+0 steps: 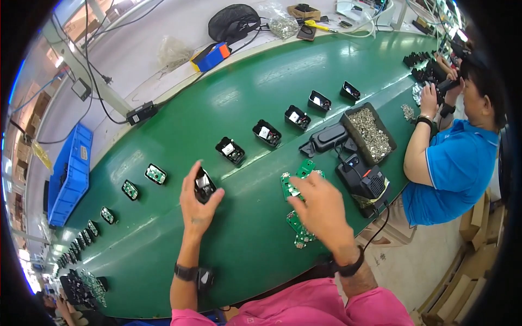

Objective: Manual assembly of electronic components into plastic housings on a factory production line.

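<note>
While L hand [197, 204] on housing [204, 186]: screw tray [369, 133] nearby.

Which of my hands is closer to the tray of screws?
Right. Your right hand rests on the green circuit boards, below-left of the tray of screws. Your left hand holds a black housing farther left.

The left hand [198, 204] covers part of the black housing [204, 186], so its inside is unclear. The right hand [321, 209] hides some of the green boards [296, 187]. Small parts in the tray [368, 130] are too fine to identify.
</note>
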A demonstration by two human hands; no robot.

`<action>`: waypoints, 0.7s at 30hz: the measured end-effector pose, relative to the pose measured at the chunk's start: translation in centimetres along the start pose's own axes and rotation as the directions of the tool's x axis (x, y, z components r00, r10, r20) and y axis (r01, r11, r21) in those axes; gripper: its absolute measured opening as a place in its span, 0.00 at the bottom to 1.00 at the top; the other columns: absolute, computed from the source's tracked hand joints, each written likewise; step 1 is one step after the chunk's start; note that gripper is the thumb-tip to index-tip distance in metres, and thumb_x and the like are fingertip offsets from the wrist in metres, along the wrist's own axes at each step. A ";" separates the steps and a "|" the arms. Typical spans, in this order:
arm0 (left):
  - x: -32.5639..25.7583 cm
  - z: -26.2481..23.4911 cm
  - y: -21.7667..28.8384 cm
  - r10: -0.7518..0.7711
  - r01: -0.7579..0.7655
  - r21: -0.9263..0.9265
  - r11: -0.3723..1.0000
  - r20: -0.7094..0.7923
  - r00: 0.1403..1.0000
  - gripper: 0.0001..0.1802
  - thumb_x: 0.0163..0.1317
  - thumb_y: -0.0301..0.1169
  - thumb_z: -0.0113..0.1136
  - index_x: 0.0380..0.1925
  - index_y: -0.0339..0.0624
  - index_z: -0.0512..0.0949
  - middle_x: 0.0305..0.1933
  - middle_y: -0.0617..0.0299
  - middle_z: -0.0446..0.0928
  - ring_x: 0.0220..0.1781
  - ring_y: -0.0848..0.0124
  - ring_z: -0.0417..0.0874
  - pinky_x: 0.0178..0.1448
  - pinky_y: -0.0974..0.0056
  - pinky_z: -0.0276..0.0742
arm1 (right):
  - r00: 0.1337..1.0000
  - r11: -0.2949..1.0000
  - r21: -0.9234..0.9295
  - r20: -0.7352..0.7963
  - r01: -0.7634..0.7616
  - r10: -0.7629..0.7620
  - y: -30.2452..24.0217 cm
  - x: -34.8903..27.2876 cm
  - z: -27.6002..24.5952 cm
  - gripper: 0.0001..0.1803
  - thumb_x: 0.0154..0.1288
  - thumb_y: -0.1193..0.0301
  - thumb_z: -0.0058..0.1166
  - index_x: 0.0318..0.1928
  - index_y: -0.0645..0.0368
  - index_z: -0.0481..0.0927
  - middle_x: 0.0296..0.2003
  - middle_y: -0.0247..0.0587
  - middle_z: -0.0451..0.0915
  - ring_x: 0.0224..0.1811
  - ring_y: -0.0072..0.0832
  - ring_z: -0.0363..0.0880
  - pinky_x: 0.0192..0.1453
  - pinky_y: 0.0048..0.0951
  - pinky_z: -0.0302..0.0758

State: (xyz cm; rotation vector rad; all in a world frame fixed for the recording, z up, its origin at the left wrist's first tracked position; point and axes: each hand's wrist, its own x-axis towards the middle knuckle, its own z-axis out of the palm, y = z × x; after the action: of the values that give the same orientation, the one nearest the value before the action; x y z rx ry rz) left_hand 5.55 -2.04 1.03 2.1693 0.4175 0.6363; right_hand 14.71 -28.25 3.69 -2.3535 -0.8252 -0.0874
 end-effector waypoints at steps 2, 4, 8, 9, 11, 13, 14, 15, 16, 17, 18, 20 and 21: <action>-2.8 0.2 0.0 -0.058 0.097 -0.287 0.953 0.143 0.988 0.38 0.50 0.32 0.71 0.64 0.37 0.70 0.57 0.56 0.74 0.56 0.66 0.78 0.62 0.63 0.72 | 0.998 0.998 -0.057 0.058 0.029 -0.026 1.6 0.2 -0.8 0.22 0.53 0.71 0.68 0.51 0.56 0.81 0.35 0.44 0.76 0.38 0.43 0.78 0.41 0.40 0.76; -4.3 -0.1 0.1 -0.044 0.207 -0.380 0.902 0.394 0.918 0.34 0.50 0.32 0.70 0.59 0.36 0.75 0.58 0.55 0.71 0.55 0.66 0.78 0.61 0.65 0.72 | 0.993 0.991 -0.117 0.114 0.057 -0.043 2.0 0.7 -0.7 0.24 0.52 0.70 0.69 0.52 0.56 0.80 0.36 0.44 0.75 0.40 0.43 0.78 0.43 0.41 0.76; -5.8 -0.1 -0.2 0.076 0.250 -0.525 0.814 0.521 0.850 0.24 0.53 0.30 0.69 0.52 0.40 0.81 0.51 0.59 0.69 0.48 0.70 0.76 0.46 0.68 0.77 | 0.975 0.976 -0.174 0.205 0.128 -0.091 2.0 1.7 1.0 0.23 0.51 0.70 0.69 0.50 0.58 0.81 0.35 0.44 0.75 0.39 0.43 0.78 0.42 0.40 0.76; -5.7 -0.5 -0.2 0.059 0.254 -0.535 0.806 0.500 0.864 0.24 0.53 0.30 0.69 0.52 0.40 0.81 0.51 0.59 0.69 0.48 0.70 0.76 0.46 0.68 0.77 | 0.971 0.971 -0.168 0.193 0.171 -0.138 2.0 1.8 1.2 0.22 0.52 0.70 0.69 0.49 0.59 0.81 0.34 0.44 0.75 0.38 0.43 0.78 0.40 0.40 0.75; -5.4 -0.6 0.1 0.017 0.428 -0.553 0.714 0.625 0.780 0.20 0.57 0.33 0.68 0.50 0.40 0.82 0.50 0.60 0.68 0.40 0.74 0.74 0.41 0.71 0.75 | 0.973 0.965 -0.184 0.175 0.184 -0.152 1.8 1.6 0.7 0.20 0.53 0.71 0.68 0.48 0.60 0.81 0.33 0.45 0.75 0.36 0.44 0.78 0.39 0.40 0.75; -5.5 -0.3 -0.2 0.010 0.429 -0.594 0.680 0.593 0.805 0.17 0.60 0.34 0.65 0.49 0.41 0.82 0.49 0.61 0.68 0.36 0.75 0.72 0.39 0.72 0.73 | 0.987 0.971 -0.178 0.043 0.161 -0.156 1.7 1.4 0.6 0.14 0.57 0.73 0.63 0.44 0.63 0.81 0.30 0.47 0.77 0.28 0.45 0.77 0.34 0.40 0.74; -5.7 -0.2 -0.3 0.016 0.430 -0.621 0.655 0.581 0.814 0.15 0.64 0.36 0.62 0.47 0.41 0.82 0.49 0.61 0.67 0.33 0.77 0.71 0.37 0.74 0.71 | 0.982 0.966 -0.178 0.064 0.188 -0.180 1.5 1.2 0.7 0.14 0.57 0.73 0.63 0.44 0.63 0.81 0.30 0.47 0.77 0.28 0.45 0.77 0.34 0.40 0.74; -5.8 0.1 -0.2 -0.023 0.459 -0.625 0.632 0.577 0.817 0.14 0.71 0.39 0.55 0.45 0.41 0.83 0.44 0.63 0.69 0.28 0.79 0.67 0.42 0.71 0.70 | 0.988 0.982 -0.144 -0.074 0.122 -0.134 1.3 1.0 0.8 0.12 0.58 0.75 0.61 0.43 0.64 0.80 0.28 0.47 0.77 0.26 0.42 0.77 0.32 0.38 0.73; -5.9 0.0 -0.7 -0.035 0.457 -0.636 0.622 0.561 0.827 0.14 0.71 0.39 0.55 0.45 0.41 0.83 0.44 0.63 0.69 0.28 0.79 0.67 0.42 0.71 0.70 | 0.975 0.993 -0.100 -0.210 0.058 -0.078 1.0 0.7 0.9 0.10 0.59 0.76 0.58 0.42 0.66 0.80 0.26 0.47 0.77 0.24 0.38 0.77 0.30 0.37 0.73; -5.9 0.0 -1.2 0.004 0.383 -0.592 0.709 0.547 0.837 0.16 0.72 0.42 0.54 0.41 0.41 0.83 0.39 0.64 0.71 0.36 0.76 0.67 0.48 0.68 0.68 | 0.979 0.998 -0.050 -0.200 0.030 -0.039 0.3 0.3 0.9 0.08 0.61 0.79 0.56 0.42 0.67 0.77 0.24 0.42 0.79 0.22 0.26 0.78 0.27 0.29 0.72; -5.9 0.3 -1.4 0.054 0.303 -0.547 0.780 0.541 0.839 0.19 0.73 0.45 0.52 0.38 0.41 0.83 0.33 0.65 0.74 0.43 0.72 0.66 0.54 0.66 0.66 | 0.981 0.997 -0.066 -0.188 0.041 -0.053 -0.9 0.0 0.6 0.08 0.61 0.79 0.56 0.42 0.67 0.77 0.24 0.42 0.79 0.22 0.26 0.78 0.27 0.29 0.72; -6.1 0.4 -0.7 0.052 0.294 -0.591 0.751 0.498 0.866 0.19 0.73 0.44 0.52 0.36 0.41 0.83 0.28 0.66 0.73 0.45 0.71 0.66 0.58 0.64 0.63 | 0.974 0.858 0.487 -0.057 -0.166 0.221 -3.3 -0.7 0.9 0.09 0.64 0.81 0.55 0.45 0.67 0.74 0.26 0.36 0.79 0.25 0.20 0.79 0.27 0.21 0.72; -6.2 0.5 -0.4 0.044 0.280 -0.614 0.738 0.458 0.888 0.19 0.73 0.43 0.51 0.35 0.41 0.83 0.24 0.67 0.72 0.46 0.69 0.65 0.62 0.62 0.59 | 0.977 0.770 0.623 -0.041 -0.137 0.207 -3.5 -1.1 2.1 0.11 0.66 0.81 0.54 0.47 0.65 0.71 0.28 0.35 0.81 0.26 0.22 0.81 0.27 0.19 0.74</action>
State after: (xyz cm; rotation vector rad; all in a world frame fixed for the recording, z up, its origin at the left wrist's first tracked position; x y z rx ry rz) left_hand 0.68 -5.12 -1.42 1.4954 0.0509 0.1429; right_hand 11.48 -25.52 3.59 -1.7626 -0.4764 0.1205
